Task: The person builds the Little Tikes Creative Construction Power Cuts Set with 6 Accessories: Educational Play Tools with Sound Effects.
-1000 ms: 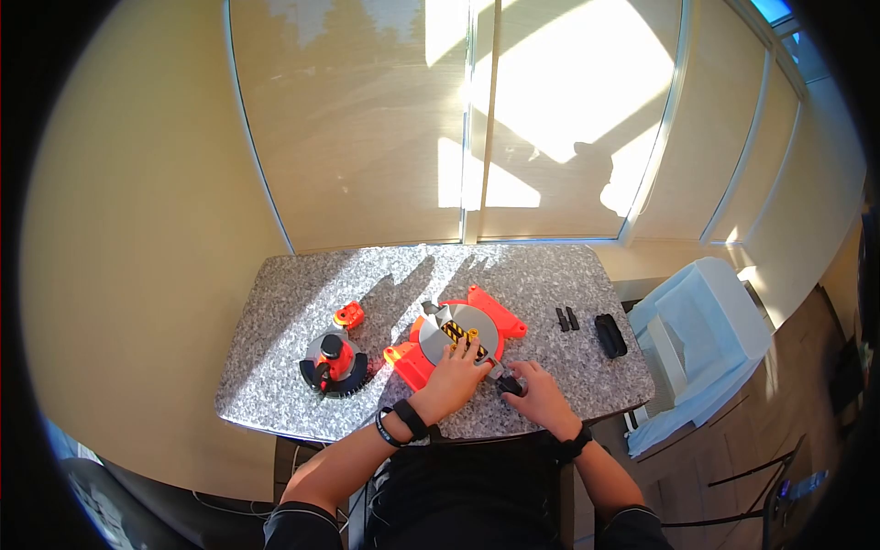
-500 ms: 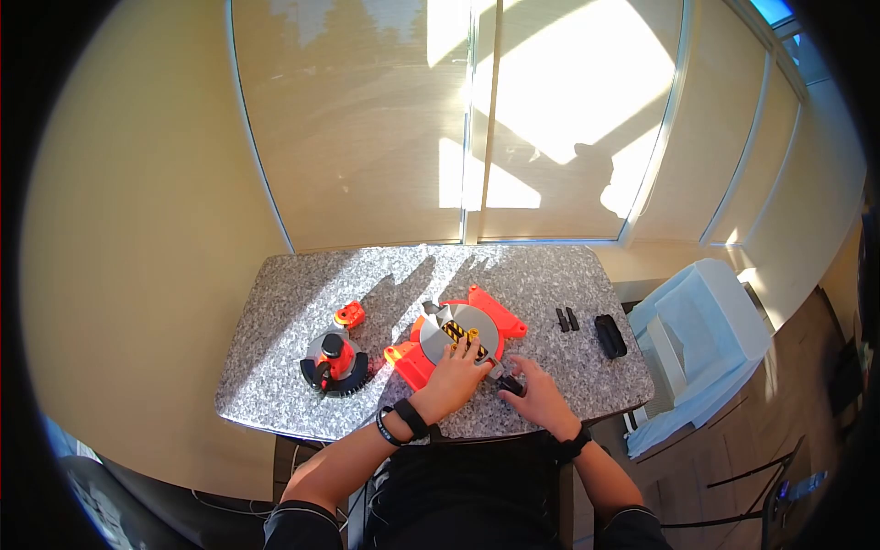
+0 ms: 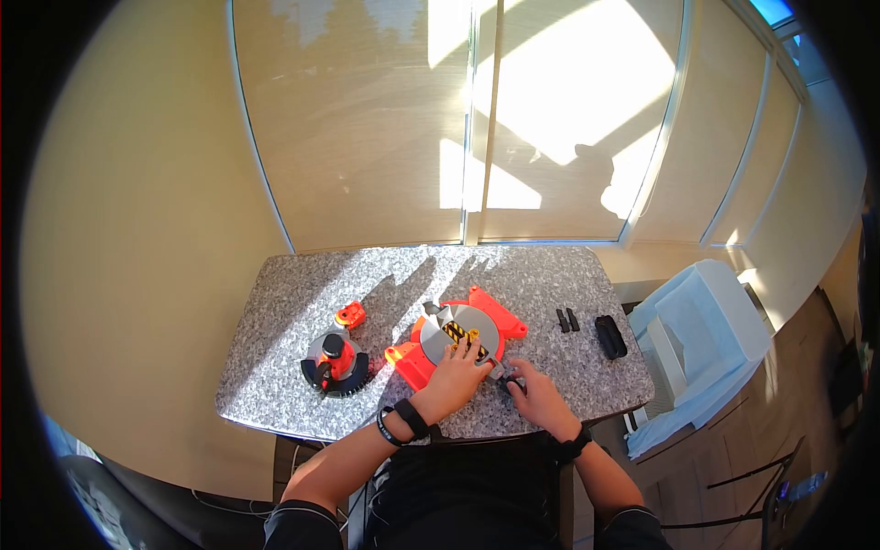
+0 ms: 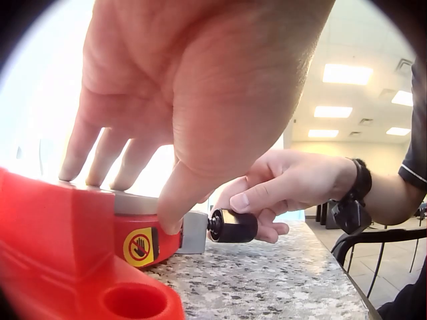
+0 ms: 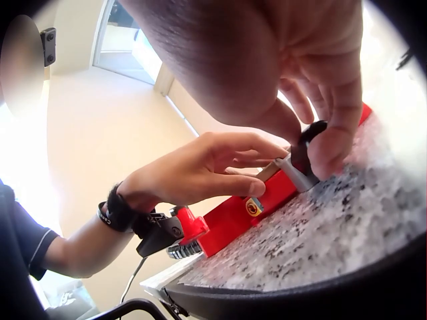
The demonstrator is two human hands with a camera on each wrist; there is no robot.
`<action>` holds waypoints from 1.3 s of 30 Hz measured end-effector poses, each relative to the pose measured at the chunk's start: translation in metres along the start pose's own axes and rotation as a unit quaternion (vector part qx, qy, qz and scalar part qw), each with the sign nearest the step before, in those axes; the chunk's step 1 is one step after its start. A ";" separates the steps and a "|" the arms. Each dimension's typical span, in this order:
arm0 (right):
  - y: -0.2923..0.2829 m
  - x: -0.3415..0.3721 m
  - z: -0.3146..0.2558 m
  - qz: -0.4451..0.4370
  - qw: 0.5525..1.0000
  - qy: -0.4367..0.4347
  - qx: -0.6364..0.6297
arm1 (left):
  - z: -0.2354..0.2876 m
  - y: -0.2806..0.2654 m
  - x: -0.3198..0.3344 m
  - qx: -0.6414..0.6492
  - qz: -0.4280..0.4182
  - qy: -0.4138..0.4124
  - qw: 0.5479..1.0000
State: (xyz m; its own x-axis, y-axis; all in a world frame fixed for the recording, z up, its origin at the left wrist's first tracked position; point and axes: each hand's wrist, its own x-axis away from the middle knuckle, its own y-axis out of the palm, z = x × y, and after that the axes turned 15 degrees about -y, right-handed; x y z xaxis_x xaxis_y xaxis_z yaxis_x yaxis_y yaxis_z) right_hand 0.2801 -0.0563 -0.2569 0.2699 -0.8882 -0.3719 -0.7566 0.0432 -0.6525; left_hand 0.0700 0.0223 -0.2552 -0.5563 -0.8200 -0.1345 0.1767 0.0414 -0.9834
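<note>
Slightly shifted, my right hand (image 3: 546, 403) pinches a black knob (image 4: 238, 227) near the worktop's (image 3: 596, 390) front edge; left hand (image 3: 449, 380), straight-fingered, touches the red base (image 3: 412, 368).

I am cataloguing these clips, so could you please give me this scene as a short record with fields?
Surface: speckled table
Left hand: resting on grey disc and touching side of red base
Right hand: gripping black knob at the base's near side
Left of base: red-and-black saw-like part, small orange-red part
Right of base: two black strips, black oblong part
</note>
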 end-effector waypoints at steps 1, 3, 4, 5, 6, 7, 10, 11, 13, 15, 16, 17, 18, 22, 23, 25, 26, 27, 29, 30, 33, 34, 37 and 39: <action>0.000 0.000 -0.001 0.009 1.000 -0.024 0.011 | 0.000 -0.001 0.000 0.000 0.000 -0.001 1.000; -0.001 -0.001 -0.007 0.005 1.000 -0.018 0.022 | 0.001 -0.002 0.000 -0.003 0.000 0.000 1.000; -0.002 -0.001 -0.009 0.000 0.999 -0.011 0.034 | 0.001 -0.003 0.000 -0.006 -0.001 0.001 1.000; -0.003 -0.002 -0.010 0.001 0.999 -0.011 0.034 | 0.001 -0.003 0.000 -0.006 0.000 0.002 1.000; -0.003 -0.003 -0.010 -0.002 1.000 -0.004 0.030 | 0.001 -0.003 0.000 -0.005 0.000 0.001 1.000; -0.003 -0.003 -0.010 -0.005 1.000 0.003 0.027 | 0.001 -0.002 0.000 -0.003 0.001 0.001 1.000; -0.003 -0.002 -0.007 0.002 1.000 -0.006 0.026 | 0.000 0.000 0.000 -0.012 0.006 0.002 1.000; -0.002 -0.002 -0.005 0.003 1.000 -0.006 0.026 | 0.000 0.001 0.000 -0.012 0.006 0.003 1.000; 0.000 0.000 0.000 0.014 1.000 -0.012 0.003 | 0.000 0.001 0.000 -0.006 0.007 0.003 1.000; 0.003 0.000 0.004 0.015 1.000 -0.013 0.008 | 0.000 0.001 0.000 -0.006 0.007 0.000 1.000; 0.002 -0.001 0.002 0.016 1.000 -0.013 0.013 | 0.001 0.000 0.000 -0.007 0.006 -0.002 1.000; 0.001 -0.002 -0.002 0.016 1.000 -0.013 0.013 | 0.001 -0.001 0.001 -0.007 0.006 -0.002 1.000; -0.001 -0.002 -0.007 0.006 1.000 -0.005 0.013 | 0.001 -0.001 0.001 -0.007 0.003 -0.002 1.000; -0.005 -0.003 -0.015 -0.015 0.999 -0.004 0.029 | 0.001 -0.001 0.000 -0.013 -0.005 -0.003 1.000; -0.005 -0.004 -0.015 -0.015 0.999 -0.004 0.030 | 0.001 -0.001 0.000 -0.013 -0.005 -0.003 1.000; -0.006 -0.005 -0.014 -0.037 0.999 0.021 0.023 | 0.001 -0.001 0.000 -0.011 -0.006 -0.004 1.000; -0.006 -0.004 -0.014 -0.037 0.999 0.021 0.023 | 0.001 -0.002 0.000 -0.011 -0.006 -0.004 1.000; -0.005 -0.004 -0.013 -0.028 0.999 0.004 0.024 | 0.001 -0.002 0.000 -0.010 -0.007 -0.005 1.000; -0.004 -0.002 -0.009 -0.020 0.999 -0.013 0.025 | 0.002 -0.002 0.000 -0.009 -0.009 -0.006 1.000; -0.002 0.000 -0.006 -0.015 0.999 -0.021 0.022 | 0.001 -0.001 0.000 -0.010 -0.008 -0.006 1.000; -0.001 -0.001 -0.001 -0.014 1.000 -0.017 0.005 | 0.002 -0.003 0.000 -0.015 -0.010 -0.007 1.000; -0.001 -0.001 -0.001 -0.018 1.000 -0.003 -0.009 | 0.002 -0.004 0.000 -0.020 -0.013 -0.006 1.000; -0.003 -0.002 -0.004 -0.035 0.998 0.039 -0.022 | 0.002 -0.004 0.000 -0.015 -0.013 -0.008 1.000; -0.003 -0.002 -0.008 -0.027 0.999 0.016 0.006 | 0.002 -0.004 0.000 -0.012 -0.011 -0.007 1.000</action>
State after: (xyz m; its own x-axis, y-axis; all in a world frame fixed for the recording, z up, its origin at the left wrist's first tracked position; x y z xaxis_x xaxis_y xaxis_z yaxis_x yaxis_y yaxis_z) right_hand 0.2765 -0.0581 -0.2487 0.2911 -0.9037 -0.3138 -0.7339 -0.0006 -0.6792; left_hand 0.0709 0.0207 -0.2514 -0.5487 -0.8286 -0.1110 0.1449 0.0365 -0.9888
